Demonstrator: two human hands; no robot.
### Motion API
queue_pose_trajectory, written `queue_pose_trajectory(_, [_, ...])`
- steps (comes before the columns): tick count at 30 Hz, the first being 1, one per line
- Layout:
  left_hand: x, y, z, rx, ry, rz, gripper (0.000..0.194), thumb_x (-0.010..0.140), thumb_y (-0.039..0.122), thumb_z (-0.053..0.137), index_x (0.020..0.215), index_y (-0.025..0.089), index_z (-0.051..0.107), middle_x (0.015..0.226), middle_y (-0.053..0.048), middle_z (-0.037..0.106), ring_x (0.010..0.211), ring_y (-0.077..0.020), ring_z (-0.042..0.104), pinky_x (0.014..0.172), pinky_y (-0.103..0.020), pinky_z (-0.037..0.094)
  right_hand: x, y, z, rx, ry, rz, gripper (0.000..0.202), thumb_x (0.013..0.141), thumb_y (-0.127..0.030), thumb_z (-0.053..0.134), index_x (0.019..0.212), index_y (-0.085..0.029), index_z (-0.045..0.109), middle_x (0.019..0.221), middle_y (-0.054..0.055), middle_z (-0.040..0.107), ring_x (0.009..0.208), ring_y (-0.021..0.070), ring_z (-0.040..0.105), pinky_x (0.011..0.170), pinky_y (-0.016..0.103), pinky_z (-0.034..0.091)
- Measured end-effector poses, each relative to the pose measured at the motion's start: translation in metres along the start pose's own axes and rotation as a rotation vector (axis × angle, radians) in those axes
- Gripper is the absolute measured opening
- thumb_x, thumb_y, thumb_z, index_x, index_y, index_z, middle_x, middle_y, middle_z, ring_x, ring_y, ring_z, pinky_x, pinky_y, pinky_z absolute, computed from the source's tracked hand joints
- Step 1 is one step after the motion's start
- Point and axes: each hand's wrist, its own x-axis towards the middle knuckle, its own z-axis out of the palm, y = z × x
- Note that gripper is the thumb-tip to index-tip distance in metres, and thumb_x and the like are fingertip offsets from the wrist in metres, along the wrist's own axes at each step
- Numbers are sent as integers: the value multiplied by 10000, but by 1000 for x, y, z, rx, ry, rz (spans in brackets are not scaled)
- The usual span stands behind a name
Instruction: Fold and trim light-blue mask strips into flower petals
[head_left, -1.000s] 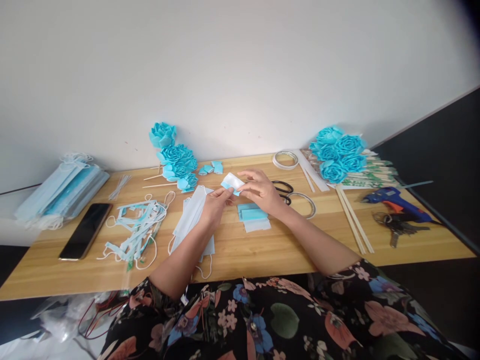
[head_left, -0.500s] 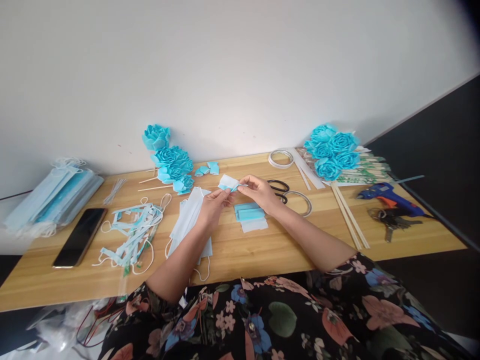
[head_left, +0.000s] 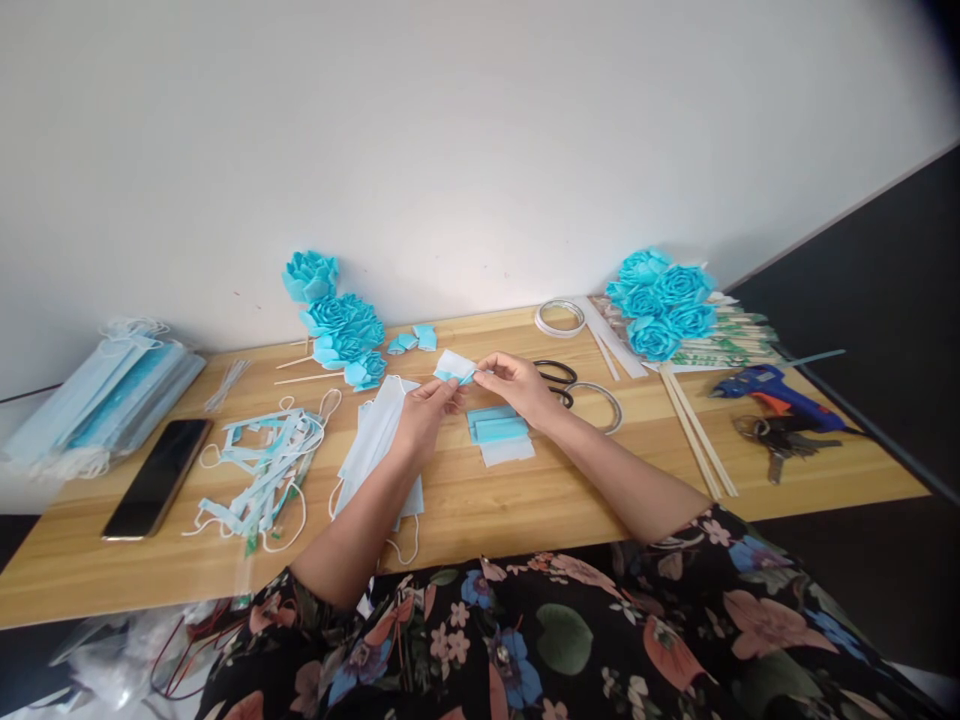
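Observation:
Between my two hands is a small piece of face mask fabric [head_left: 455, 364], white on top with a blue folded lower edge. My left hand [head_left: 431, 410] pinches its lower left side. At its right end my right hand [head_left: 512, 383] grips the blue edge between thumb and fingers. Below the hands lie several cut blue and white mask pieces [head_left: 499, 432] on the table. Beside my left forearm are whole face masks [head_left: 371, 440], partly covered by the arm. Black scissor handles [head_left: 555, 374] show behind my right hand; the blades are hidden.
Blue fabric flowers on sticks stand at left [head_left: 345, 325] and right [head_left: 664, 300]. A phone [head_left: 157, 478], a mask stack [head_left: 105, 395] and cut-off strips with ear loops [head_left: 262, 470] lie left. Tape rolls [head_left: 560, 318], sticks [head_left: 697, 430], a glue gun [head_left: 776, 390] and keys [head_left: 776, 445] lie right.
The hands stay nearly in place. The piece of mask fabric is slightly turned, and the fingers of my right hand have shifted a little along its blue edge.

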Motion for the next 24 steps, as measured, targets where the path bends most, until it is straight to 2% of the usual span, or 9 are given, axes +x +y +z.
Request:
queue_pose_trajectory(6, [0, 0, 2, 1, -6, -2, 402, 664, 522, 794, 680, 136, 686, 772, -63, 697, 642, -118, 555, 655, -271, 445, 1, 1, 0, 23, 33, 12, 251, 729, -404, 728, 820, -195, 622, 754, -28, 644, 698, 129, 568, 707, 270, 432])
queue_pose_trajectory(10, [0, 0, 2, 99, 7, 13, 391, 665, 513, 794, 749, 137, 727, 692, -35, 662, 621, -122, 545, 653, -276, 444, 0, 0, 1, 23, 34, 5, 243, 739, -399, 719, 821, -194, 620, 750, -27, 637, 698, 128, 565, 706, 269, 431])
queue_pose_trajectory(14, [-1, 0, 0, 154, 36, 55, 352, 684, 486, 785, 710, 141, 719, 650, -25, 640, 613, -122, 533, 652, -269, 432, 0, 1, 1, 27, 24, -3, 245, 742, -397, 727, 838, -198, 622, 779, -21, 647, 730, 136, 587, 726, 273, 451])
queue_pose_trajectory(16, [-1, 0, 0, 147, 43, 62, 337, 699, 475, 773, 695, 145, 708, 653, -27, 642, 613, -124, 534, 652, -270, 431, 0, 2, 1, 60, 6, -5, 273, 740, -383, 736, 917, -204, 630, 829, -14, 667, 777, 145, 616, 758, 279, 469])
queue_pose_trajectory(20, [-1, 0, 0, 187, 34, 74, 290, 731, 430, 747, 685, 148, 699, 653, -23, 639, 619, -127, 534, 656, -268, 420, 2, 2, -1, 64, -66, -5, 481, 756, -387, 729, 1194, -227, 608, 891, -9, 682, 824, 160, 642, 806, 311, 498])
queue_pose_trajectory(24, [-2, 3, 1, 265, 21, 76, 257, 735, 378, 739, 630, 156, 664, 618, -5, 615, 603, -121, 516, 636, -258, 391, 3, 4, -3, 31, -82, -12, 471, 774, -369, 709, 1208, -201, 636, 858, -8, 664, 803, 154, 629, 808, 315, 495])
